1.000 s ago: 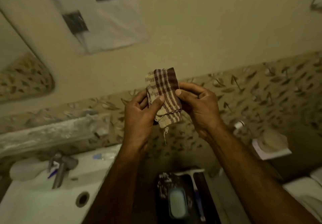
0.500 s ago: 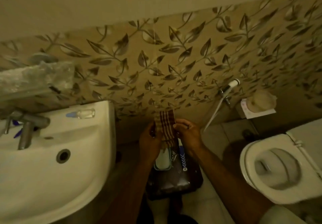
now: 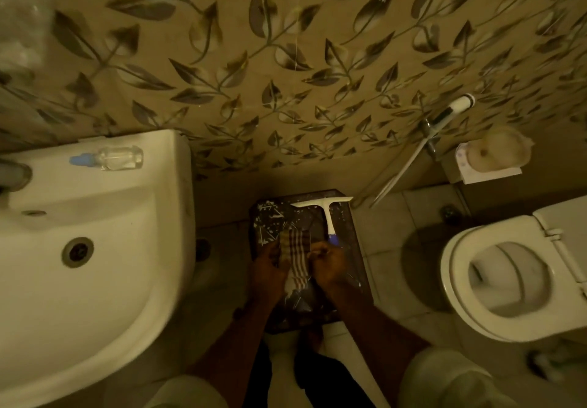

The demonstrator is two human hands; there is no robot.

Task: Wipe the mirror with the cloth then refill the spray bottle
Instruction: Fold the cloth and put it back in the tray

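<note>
A folded checked cloth point(image 3: 295, 258), cream with dark red stripes, is held low over a dark tray point(image 3: 349, 236) on the floor. My left hand point(image 3: 270, 272) grips its left edge and my right hand point(image 3: 328, 266) grips its right edge. A clear bottle with a blue cap point(image 3: 109, 158) lies on its side on the back rim of the white sink point(image 3: 95, 280). The mirror is out of view.
A white squeegee with a blue handle point(image 3: 327, 217) lies in the tray. A toilet point(image 3: 508, 280) with its seat down stands at the right. A hand sprayer point(image 3: 444, 115) and a paper holder point(image 3: 489, 156) hang on the leaf-patterned wall.
My view has tipped down from the wall to the floor. Both hands have lowered the cloth from chest height to just over the tray.
</note>
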